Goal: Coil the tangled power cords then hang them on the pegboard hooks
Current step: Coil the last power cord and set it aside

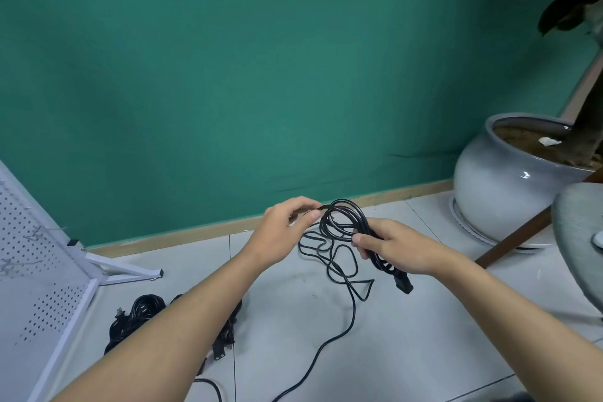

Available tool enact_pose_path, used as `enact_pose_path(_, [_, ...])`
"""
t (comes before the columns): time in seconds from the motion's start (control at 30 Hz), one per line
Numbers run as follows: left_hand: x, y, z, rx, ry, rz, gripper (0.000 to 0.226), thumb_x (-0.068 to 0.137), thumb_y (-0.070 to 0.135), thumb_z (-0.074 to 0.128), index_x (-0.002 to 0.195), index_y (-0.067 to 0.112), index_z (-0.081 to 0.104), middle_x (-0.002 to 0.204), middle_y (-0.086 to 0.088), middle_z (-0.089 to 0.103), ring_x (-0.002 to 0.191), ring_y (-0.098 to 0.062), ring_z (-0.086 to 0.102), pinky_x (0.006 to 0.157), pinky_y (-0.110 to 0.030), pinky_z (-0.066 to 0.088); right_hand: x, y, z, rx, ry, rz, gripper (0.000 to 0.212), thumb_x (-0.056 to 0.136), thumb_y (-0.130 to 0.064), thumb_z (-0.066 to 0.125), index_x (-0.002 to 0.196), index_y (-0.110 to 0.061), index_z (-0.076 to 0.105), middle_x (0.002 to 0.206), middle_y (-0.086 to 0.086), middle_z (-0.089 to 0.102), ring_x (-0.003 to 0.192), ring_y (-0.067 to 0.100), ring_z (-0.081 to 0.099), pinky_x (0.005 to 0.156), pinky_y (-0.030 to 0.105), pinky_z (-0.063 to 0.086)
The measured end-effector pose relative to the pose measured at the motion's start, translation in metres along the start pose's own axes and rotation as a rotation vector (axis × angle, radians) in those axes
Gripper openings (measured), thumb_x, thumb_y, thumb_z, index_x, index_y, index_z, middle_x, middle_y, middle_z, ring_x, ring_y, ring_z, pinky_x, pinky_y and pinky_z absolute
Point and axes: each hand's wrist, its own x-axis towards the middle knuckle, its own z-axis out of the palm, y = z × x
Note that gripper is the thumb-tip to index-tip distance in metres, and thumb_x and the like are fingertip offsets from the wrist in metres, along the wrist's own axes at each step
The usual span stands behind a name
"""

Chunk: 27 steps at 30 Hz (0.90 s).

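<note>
Right grip [398,248] clasps the coiled cord [363,217], centre frame. Left grip [277,228] pinches its loop at 10 o'clock. Tail trails to the floor [424,336]. Cord pile [143,307] at 7 o'clock, beside the pegboard [36,254].

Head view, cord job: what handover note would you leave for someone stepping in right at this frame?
Right hand grips the gathered loops of one black cord; its connector end hangs below that hand.
Left hand pinches the strand feeding the top loop.
Part coiled; the loose tail trails on the floor.
Other cords lie piled by the pegboard, which shows no cord hung.
To do: finish this coil, hang it, then the pile.
</note>
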Motion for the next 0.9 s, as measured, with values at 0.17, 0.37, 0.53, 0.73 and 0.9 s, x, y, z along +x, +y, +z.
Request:
enact_pose_path(0.17, [-0.001, 0.002, 0.001, 0.035, -0.023, -0.008, 0.003, 0.094, 0.017, 0.074, 0.096, 0.018, 0.073, 0.09, 0.008, 0.077, 0.087, -0.009, 0.072, 0.089, -0.032, 0.056, 0.002, 0.005, -0.001, -0.014, 0.057, -0.014, 0.025, 0.106, -0.03, 0.053, 0.083, -0.021, 0.059, 0.074, -0.015, 0.063, 0.068, 0.009, 0.052, 0.07, 0.032, 0.045])
enact_pose_path(0.37, [0.004, 0.023, 0.016, -0.245, 0.105, -0.203, 0.005, 0.093, 0.014, 0.074, 0.089, 0.016, 0.076, 0.083, -0.003, 0.077, 0.078, -0.023, 0.077, 0.084, -0.041, 0.064, 0.008, 0.007, 0.009, 0.112, 0.176, -0.028, 0.017, 0.107, -0.029, 0.053, 0.103, -0.025, 0.069, 0.102, -0.009, 0.075, 0.098, 0.006, 0.068, 0.091, 0.032, 0.053])
enact_pose_path(0.53, [0.004, 0.036, 0.02, -0.461, 0.153, -0.318, 0.008, 0.097, 0.014, 0.071, 0.099, 0.006, 0.073, 0.092, -0.015, 0.078, 0.079, -0.029, 0.078, 0.077, -0.037, 0.065, 0.015, 0.008, 0.02, 0.109, 0.233, -0.015, 0.015, 0.106, -0.034, 0.052, 0.115, -0.031, 0.064, 0.11, -0.011, 0.074, 0.107, 0.006, 0.068, 0.103, 0.04, 0.051])
enact_pose_path(0.73, [0.007, 0.044, 0.03, -0.549, 0.19, -0.398, 0.012, 0.099, 0.015, 0.069, 0.104, 0.004, 0.066, 0.098, -0.02, 0.075, 0.074, -0.028, 0.078, 0.071, -0.035, 0.064, 0.018, 0.005, 0.026, 0.092, 0.275, -0.04, 0.026, 0.106, -0.033, 0.051, 0.13, -0.033, 0.06, 0.124, -0.013, 0.069, 0.12, 0.009, 0.061, 0.109, 0.042, 0.045])
enact_pose_path(0.9, [0.005, 0.042, 0.03, -0.465, 0.207, -0.363, 0.009, 0.098, 0.014, 0.07, 0.098, 0.006, 0.067, 0.094, -0.016, 0.072, 0.076, -0.027, 0.078, 0.073, -0.036, 0.065, 0.015, 0.009, 0.023, 0.112, 0.189, -0.061, 0.028, 0.102, -0.036, 0.053, 0.13, -0.033, 0.061, 0.122, -0.013, 0.071, 0.117, 0.006, 0.064, 0.109, 0.043, 0.047])
